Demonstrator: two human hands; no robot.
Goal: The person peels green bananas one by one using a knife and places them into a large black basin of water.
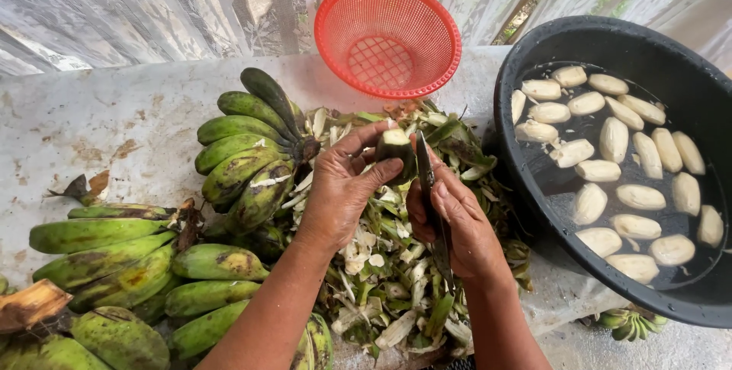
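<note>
Stained table (114, 111) – left hand (339, 187) fingers clamped on banana (395, 145), right hand (454, 221) gripping knife (425, 168); peels (381, 278) beneath, basket (387, 35) at 12, basin (534, 57) at 3 – cut off.

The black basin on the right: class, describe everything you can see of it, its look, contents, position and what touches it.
The black basin is a wide, round tub, seemingly plastic, with a thick rolled rim. It sits upright at the right of the worn pale table, its far side cut off by the picture edge. It holds shallow clear water with many peeled bananas, pale cream, floating or lying in it. A heap of green peelings lies against its left side. Neither hand touches it.
</note>
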